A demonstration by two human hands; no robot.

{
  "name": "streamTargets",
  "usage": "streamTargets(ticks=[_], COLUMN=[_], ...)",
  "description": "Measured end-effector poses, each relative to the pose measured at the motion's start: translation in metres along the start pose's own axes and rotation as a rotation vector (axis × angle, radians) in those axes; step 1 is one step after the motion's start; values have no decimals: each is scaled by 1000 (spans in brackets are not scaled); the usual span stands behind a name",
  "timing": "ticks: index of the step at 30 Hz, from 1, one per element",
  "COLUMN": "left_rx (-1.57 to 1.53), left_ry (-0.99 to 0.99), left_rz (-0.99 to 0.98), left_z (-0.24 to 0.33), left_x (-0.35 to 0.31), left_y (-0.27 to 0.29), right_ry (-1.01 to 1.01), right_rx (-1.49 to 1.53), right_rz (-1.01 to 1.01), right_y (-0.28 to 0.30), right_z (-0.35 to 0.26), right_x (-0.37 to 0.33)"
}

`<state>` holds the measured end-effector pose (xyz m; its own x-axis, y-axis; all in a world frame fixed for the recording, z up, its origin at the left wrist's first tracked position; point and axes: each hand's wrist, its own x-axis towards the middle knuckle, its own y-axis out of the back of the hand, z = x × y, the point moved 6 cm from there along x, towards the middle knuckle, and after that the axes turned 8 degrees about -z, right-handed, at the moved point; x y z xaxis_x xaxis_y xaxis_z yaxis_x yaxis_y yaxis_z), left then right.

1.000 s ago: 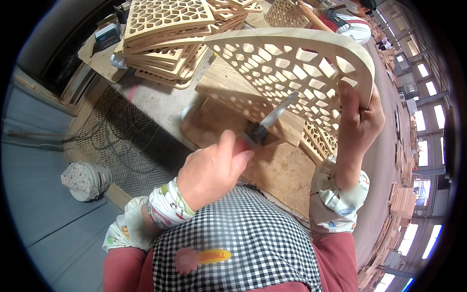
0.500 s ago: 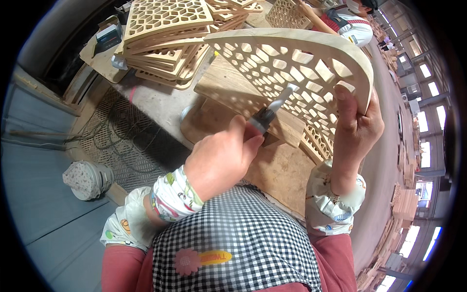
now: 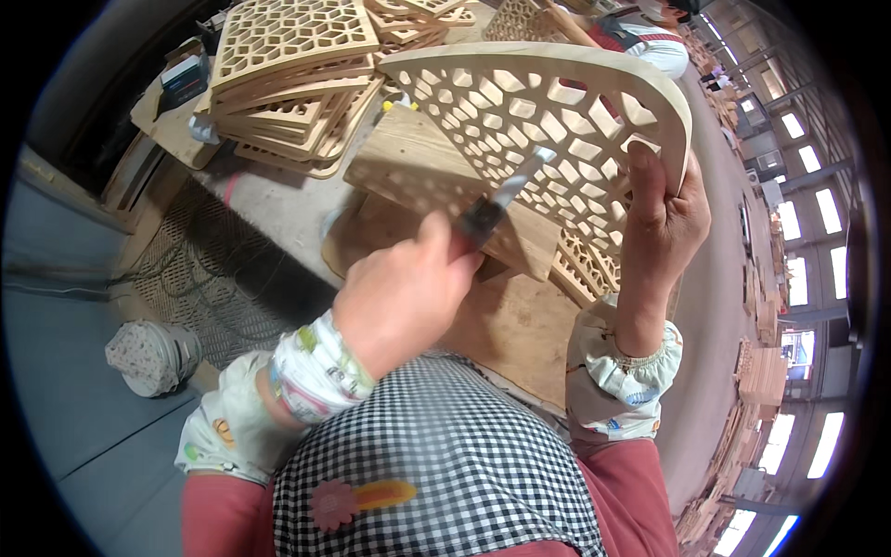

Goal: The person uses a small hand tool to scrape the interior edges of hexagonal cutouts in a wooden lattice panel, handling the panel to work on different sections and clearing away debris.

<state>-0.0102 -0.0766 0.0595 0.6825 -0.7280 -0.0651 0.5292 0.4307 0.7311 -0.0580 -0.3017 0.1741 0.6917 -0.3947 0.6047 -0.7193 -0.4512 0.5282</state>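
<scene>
My right hand (image 3: 661, 212) grips the rounded right corner of a pale wooden lattice panel (image 3: 557, 58), thumb on the near face. The panel is tilted up on edge, with angular holes all over it. My left hand (image 3: 399, 299), a little blurred, is closed round a tool (image 3: 483, 217) with a dark red handle, a black collar and a slim grey-white tip. That tip lies against or just in front of the panel's holes; contact is unclear. Below the panel is a slanted wooden board (image 3: 413, 160), and part of another lattice piece (image 3: 585, 267) shows at its right end.
A stack of lattice panels (image 3: 292, 37) stands on the bench at the back left, beside a dark box (image 3: 184, 76). Another person (image 3: 640, 39) works at the far right. A round bucket (image 3: 153, 357) sits on the floor to my left, near loose cables (image 3: 218, 269).
The whole view has shifted slightly, carrying the scene left and up. My left hand and the tool have moved a little; both hands keep their holds.
</scene>
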Motion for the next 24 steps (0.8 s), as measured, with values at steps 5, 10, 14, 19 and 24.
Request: streamTargets(ticks=[5,10,14,19,24], left_rx=[-183,-77,-13,33,-18], left_ry=[-1,-36,-80,-36,-47], left_rz=[-119,-92,-16,-3,-1], left_z=[2,19,31,37,35], left_x=[-34,-25,-20,-15,-1], left_y=[-2,-5,-7,-6,-8], right_ry=[-59,9,37,79,98], right_rx=[50,21,92,88,50], right_rz=[73,57,5,-29,6], right_y=[7,5,-4,-10,-12], right_z=[11,8,-8,-18,-17], right_x=[-2,-17,-23,-27,-25])
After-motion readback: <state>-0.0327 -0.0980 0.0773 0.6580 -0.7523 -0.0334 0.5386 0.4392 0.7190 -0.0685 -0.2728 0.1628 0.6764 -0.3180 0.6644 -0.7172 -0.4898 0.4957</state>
